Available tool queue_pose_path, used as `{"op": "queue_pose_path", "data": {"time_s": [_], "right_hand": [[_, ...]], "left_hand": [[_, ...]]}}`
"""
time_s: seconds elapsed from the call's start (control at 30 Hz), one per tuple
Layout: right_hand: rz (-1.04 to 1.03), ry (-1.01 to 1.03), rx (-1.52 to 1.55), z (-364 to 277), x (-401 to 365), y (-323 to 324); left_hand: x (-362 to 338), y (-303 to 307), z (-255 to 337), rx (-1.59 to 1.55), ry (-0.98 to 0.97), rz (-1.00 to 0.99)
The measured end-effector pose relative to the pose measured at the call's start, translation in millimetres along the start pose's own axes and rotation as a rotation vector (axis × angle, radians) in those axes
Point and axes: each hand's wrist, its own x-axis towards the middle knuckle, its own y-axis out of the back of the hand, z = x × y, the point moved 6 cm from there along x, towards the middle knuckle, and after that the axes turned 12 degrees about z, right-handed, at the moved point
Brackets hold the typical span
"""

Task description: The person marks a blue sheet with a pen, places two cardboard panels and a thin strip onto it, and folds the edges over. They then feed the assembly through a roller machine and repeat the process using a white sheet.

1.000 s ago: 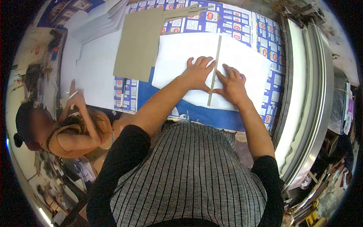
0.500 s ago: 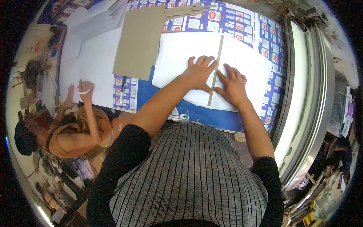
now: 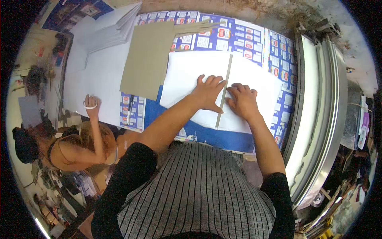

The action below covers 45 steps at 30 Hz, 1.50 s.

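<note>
Fingers [image 3: 215, 83] of left hand [image 3: 205, 95] lay splayed, thumb touching the grey strip [image 3: 229, 67] | right hand [image 3: 244, 102] rested loosely bent, unclenched, on white paper [image 3: 187, 68] | left forearm [image 3: 170, 124] angled far-right

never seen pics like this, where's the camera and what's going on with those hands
No robot here: these are a person's two bare hands, filmed by a camera worn on the head, looking forward and down. The left hand and right hand lie on either side of a narrow grey-brown cardboard-like strip on large white paper. Neither seems to grip anything. The paper lies over blue printed sheets; to its left is a flat grey-brown rectangular board. At far left is another person's hand.
</note>
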Motion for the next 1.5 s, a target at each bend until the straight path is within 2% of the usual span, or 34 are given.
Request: {"op": "queue_pose_path", "data": {"time_s": [0.03,0.13,0.2,0.33,1.0,1.07,1.13,1.17,1.23,1.3,1.37,1.43,1.5], "right_hand": [[-0.043,-0.020,0.044,5.4,11.3,-0.6],[0.079,-0.049,-0.050,13.3,46.8,-2.5],[0.106,-0.053,-0.075,19.9,61.9,-5.5],[0.132,-0.004,-0.066,29.1,71.3,-10.0],[-0.008,-0.002,-0.140,25.1,86.0,-11.1],[0.012,0.007,-0.136,31.8,93.4,-6.8],[-0.018,0.011,0.026,36.3,103.2,13.2],[0.135,-0.095,0.218,60.2,110.4,13.7],[0.091,-0.269,0.086,80.3,129.0,42.1],[0.034,-0.256,0.048,94.6,141.3,26.7],[-0.132,-0.127,-0.013,84.5,153.2,11.6],[-0.103,-0.113,-0.075,74.3,151.6,6.6],[-0.025,-0.106,-0.131,71.2,150.4,-2.6]], "left_hand": [[3.2,2.5,-0.9,-0.047,0.023,-0.012],[8.0,-1.7,-1.9,0.020,0.000,-0.007],[9.8,0.8,-3.0,-0.019,0.015,0.051],[12.4,-1.0,-5.8,-0.090,0.026,0.022],[18.4,2.7,-5.5,-0.056,0.040,-0.019],[33.2,9.9,-12.3,-0.029,0.030,-0.017],[66.7,27.8,-42.4,-0.106,0.149,0.124],[82.9,41.0,-58.5,-0.142,0.221,0.214],[111.3,46.2,-78.3,-0.055,0.258,0.172],[137.6,46.7,-77.3,-0.074,0.211,0.100],[158.7,47.5,-64.2,-0.091,0.152,0.028],[168.1,40.5,-51.2,-0.005,0.100,-0.030],[173.4,36.2,-46.8,-0.005,0.105,0.010]]}}
